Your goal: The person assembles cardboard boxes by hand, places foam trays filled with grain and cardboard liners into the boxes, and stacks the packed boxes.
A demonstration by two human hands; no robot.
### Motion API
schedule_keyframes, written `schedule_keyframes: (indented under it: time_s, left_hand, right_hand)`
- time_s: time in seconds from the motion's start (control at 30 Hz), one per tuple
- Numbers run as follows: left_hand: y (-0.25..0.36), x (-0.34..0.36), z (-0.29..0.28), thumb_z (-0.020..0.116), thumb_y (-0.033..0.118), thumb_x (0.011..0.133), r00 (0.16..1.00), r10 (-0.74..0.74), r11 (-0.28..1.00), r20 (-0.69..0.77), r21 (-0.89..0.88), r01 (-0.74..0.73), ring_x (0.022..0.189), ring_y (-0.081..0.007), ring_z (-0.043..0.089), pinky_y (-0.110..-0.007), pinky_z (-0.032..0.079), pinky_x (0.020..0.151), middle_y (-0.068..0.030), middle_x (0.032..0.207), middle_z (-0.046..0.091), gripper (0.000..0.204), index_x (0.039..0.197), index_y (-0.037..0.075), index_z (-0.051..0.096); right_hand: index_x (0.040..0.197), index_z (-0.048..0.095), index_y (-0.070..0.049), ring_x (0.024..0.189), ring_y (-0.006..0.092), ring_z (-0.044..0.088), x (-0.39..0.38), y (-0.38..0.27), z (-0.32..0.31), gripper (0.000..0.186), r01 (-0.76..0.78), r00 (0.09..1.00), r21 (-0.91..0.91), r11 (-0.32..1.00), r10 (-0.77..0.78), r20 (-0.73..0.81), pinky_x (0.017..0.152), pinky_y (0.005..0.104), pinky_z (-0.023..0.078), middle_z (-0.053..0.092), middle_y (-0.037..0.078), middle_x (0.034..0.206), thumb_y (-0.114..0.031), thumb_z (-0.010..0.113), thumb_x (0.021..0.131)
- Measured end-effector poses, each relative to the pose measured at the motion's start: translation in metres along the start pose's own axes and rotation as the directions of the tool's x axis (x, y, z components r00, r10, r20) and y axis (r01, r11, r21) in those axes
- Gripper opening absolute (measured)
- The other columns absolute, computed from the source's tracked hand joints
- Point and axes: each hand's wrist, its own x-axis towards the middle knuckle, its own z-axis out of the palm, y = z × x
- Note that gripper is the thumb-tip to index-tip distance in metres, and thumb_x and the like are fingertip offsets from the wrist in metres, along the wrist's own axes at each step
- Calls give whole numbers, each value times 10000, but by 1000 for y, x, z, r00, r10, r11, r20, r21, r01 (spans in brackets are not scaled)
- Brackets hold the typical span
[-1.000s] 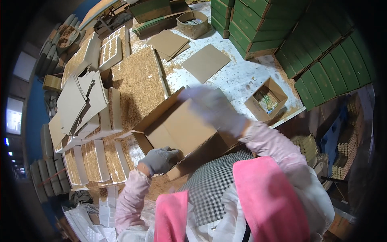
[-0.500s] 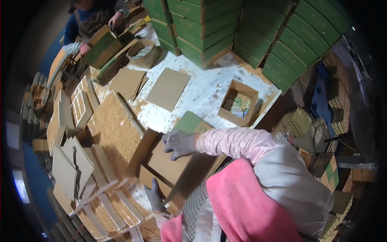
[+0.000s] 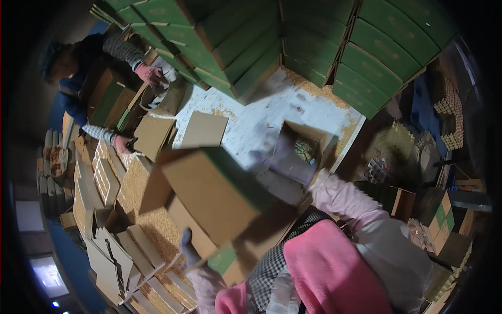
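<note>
- Left hand [image 3: 189, 248], 1 of the wearer's 2, gloved in grey: against the near left side of the cardboard box, partly hidden; I cannot tell how firmly it grips.
- Cardboard box [image 3: 209, 193], 1, brown and green: tilted at the surface's [image 3: 261, 116] near edge, taking up the room before the wearer.
- Right hand [image 3: 287, 167], blurred, off the box and just beside the small open box; whether its fingers are together or apart, I cannot tell.
- Small open box [image 3: 312, 133], 1, with contents inside, near the right edge.
- Grey sheets [image 3: 110, 261], a loose pile toward the left edge, too overlapped to count; wood shavings [image 3: 130, 193] spread beyond.
- Flat sheet [image 3: 204, 131], 1, behind the tilted box; open room runs from it to the right edge.
- Green boxes [image 3: 376, 57], at least 2 stacks, walling off the far side.
- Co-worker's hands [image 3: 150, 74], 2, pink-gloved, at the far left: 1 by a round container [image 3: 175, 99], 1 by brown sheets [image 3: 154, 133].
</note>
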Motion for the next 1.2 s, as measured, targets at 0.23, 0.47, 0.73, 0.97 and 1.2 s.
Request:
schedule_keyframes:
  time_s: [0.23,0.47,0.73,0.97,1.2]
  left_hand:
    - [-72,168,157,561,172,922,967,199,927,156,289,-238,1095,-231,595,-351,445,1010,-151,1167,627,364,1190,-75,571]
    - [-125,236,223,636,-58,757,985,110,992,133,51,-118,812,-205,612,-314,526,721,-94,939,594,525,1232,58,444]
    - [-5,49,25,666,318,815,917,257,362,304,850,-383,1261,-324,469,-373,355,1058,-216,1331,509,643,1346,14,469]
    - [-143,-178,-150,775,518,654,999,41,-57,16,998,-13,1384,-487,138,-487,234,1115,-331,1494,126,1090,1463,20,241]
    - [-101,-209,-139,682,345,822,924,379,238,-59,971,-36,1231,-453,405,-464,378,1009,-295,1430,319,778,1417,-7,324]
  right_hand:
    - [991,613,-92,939,297,623,-54,24,-158,249,-159,985,-967,197,95,-143,834,419,478,656,123,933,-294,491,913]
    - [1065,585,-62,846,355,638,-64,-3,-162,290,-306,936,-928,215,247,-252,767,423,493,633,199,1000,-293,512,905]
    - [1301,469,8,1177,361,487,-99,-37,-49,631,362,908,-637,680,-104,406,974,426,394,534,236,1229,-271,691,781]
    - [1416,213,60,1315,471,297,-125,89,-17,1190,545,674,-604,581,125,728,1083,484,290,287,300,1427,-494,832,564]
    - [1361,335,49,1170,418,495,-122,-30,10,1075,657,682,-541,524,-107,724,998,447,420,477,279,1281,-446,859,564]
